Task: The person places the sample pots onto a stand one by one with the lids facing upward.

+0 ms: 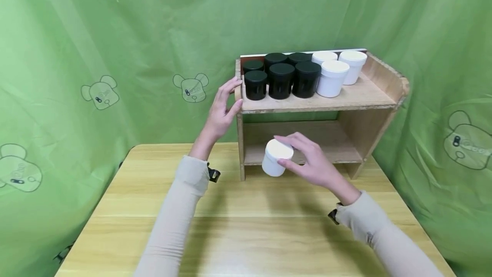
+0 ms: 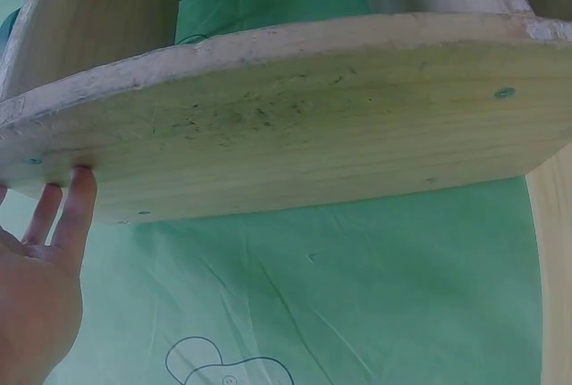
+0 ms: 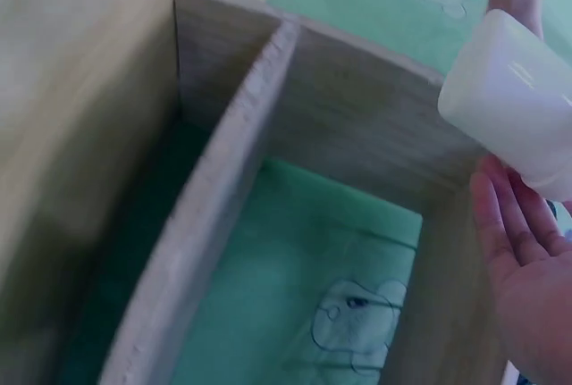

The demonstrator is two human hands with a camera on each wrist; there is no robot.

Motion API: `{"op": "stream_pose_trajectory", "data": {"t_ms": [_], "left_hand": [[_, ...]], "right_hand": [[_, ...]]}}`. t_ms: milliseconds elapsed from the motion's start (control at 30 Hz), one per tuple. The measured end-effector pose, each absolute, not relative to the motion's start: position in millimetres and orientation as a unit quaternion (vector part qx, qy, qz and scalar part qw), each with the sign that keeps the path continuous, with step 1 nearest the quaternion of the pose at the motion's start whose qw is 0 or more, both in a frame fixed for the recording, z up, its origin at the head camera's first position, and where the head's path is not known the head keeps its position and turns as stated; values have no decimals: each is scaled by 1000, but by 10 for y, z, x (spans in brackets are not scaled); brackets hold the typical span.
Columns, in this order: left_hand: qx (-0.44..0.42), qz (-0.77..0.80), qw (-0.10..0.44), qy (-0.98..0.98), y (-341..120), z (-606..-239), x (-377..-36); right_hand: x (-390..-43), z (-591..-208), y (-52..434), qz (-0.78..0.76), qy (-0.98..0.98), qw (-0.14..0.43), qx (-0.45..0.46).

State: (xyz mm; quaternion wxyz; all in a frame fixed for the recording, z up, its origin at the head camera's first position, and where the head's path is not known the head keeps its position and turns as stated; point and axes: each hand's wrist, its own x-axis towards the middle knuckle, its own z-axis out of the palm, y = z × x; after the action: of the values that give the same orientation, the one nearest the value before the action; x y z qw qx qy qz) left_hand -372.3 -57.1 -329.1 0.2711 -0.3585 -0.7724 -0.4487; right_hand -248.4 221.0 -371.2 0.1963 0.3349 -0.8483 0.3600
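Note:
A small wooden shelf (image 1: 357, 97) stands at the back of the table. Its top board carries several black jars (image 1: 281, 81) on the left and three white jars (image 1: 332, 78) on the right. My right hand (image 1: 303, 159) grips another white jar (image 1: 276, 157) in front of the lower compartment's left end, tilted; the right wrist view shows this white jar (image 3: 514, 104) against my right hand's fingers (image 3: 514, 242). My left hand (image 1: 224, 106) rests with straight fingers on the shelf's left side panel (image 2: 295, 117), where the left hand's fingertips (image 2: 76, 190) touch the wood.
The shelf stands on a light wooden table (image 1: 246, 225). Green cloth with bear prints (image 1: 115, 54) hangs behind and on both sides. The lower shelf board (image 1: 338, 151) lies bare to the right of my right hand.

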Motion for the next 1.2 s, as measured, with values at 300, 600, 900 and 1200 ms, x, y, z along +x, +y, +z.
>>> {"op": "stream_pose_trajectory", "data": {"t_ms": [300, 600, 900, 1200], "left_hand": [[-353, -452, 270, -773, -567, -3296, -3728], [-341, -451, 275, -778, -575, -3306, -3709], [-340, -451, 275, -778, -582, -3280, -3704], [-340, -449, 269, -781, -551, -3280, -3710]], "right_hand": [[-2551, -3494, 2381, 384, -827, 274, 306], [-2567, -3265, 2570, 397, -815, 317, 279], [-2531, -2956, 2705, 399, -819, 347, 223], [-2550, -2654, 2951, 459, -788, 378, 160]]}}
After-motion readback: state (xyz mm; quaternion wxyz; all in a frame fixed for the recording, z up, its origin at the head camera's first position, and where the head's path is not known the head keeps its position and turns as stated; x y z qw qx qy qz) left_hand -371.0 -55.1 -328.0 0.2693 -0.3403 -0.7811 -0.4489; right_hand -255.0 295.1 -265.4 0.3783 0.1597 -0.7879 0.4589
